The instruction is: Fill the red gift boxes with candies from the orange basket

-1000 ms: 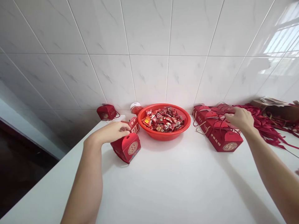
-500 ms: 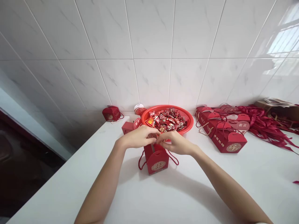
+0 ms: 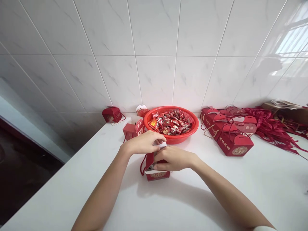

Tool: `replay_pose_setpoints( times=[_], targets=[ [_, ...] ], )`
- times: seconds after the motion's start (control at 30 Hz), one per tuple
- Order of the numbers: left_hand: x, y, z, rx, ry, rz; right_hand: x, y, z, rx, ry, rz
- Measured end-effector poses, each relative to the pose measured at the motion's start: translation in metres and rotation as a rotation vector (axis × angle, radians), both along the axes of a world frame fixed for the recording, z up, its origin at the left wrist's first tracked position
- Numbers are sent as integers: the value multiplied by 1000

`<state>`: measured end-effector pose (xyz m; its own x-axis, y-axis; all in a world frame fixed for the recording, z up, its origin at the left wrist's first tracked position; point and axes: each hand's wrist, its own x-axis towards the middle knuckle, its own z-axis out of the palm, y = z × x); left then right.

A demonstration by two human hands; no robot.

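A small red gift box (image 3: 157, 176) with a gold emblem stands on the white table in front of me, its top partly open and showing a pale inside. My left hand (image 3: 145, 143) is at the far end of the box, fingers curled round a raised flap with a white inner face (image 3: 163, 145). Across the top lies my right hand (image 3: 175, 158), its bent fingers gripping at the opening and covering most of it. A dark red cord handle (image 3: 142, 166) loops out on the left side. What the box contains is mostly hidden by my fingers.
Behind the box sits a red plastic basket (image 3: 176, 140) of wrapped candies (image 3: 172, 122). Red boxes (image 3: 130, 130) stand left of it, another (image 3: 112, 114) at the table's back left corner. Several closed boxes (image 3: 234, 146) and dark red ribbons (image 3: 271, 131) lie right, against the tiled wall.
The top of the box has come open; its near flap no longer stands up. My right hand has moved down and nearer, over the opening. My left hand stays at the far end.
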<state>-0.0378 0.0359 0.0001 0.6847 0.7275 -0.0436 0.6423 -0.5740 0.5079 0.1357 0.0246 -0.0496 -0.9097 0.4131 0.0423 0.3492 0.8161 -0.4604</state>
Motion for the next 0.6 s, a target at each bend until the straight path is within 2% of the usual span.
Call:
replay_pose_setpoints(
  times=[0.13, 0.3, 0.43, 0.6],
  targets=[
    [-2, 0, 0, -12, -40, -21, -1, -12, 8, 129, -61, -93],
    [-12, 1, 4, -36, 47, 24, 11, -27, 26, 264, -219, -332],
    [-18, 0, 5, -45, 173, 79, 21, -35, 30, 261, -332, -540],
    [-16, 1, 1, -123, 269, 104, 25, -42, 29, 232, -398, -605]
  ],
)
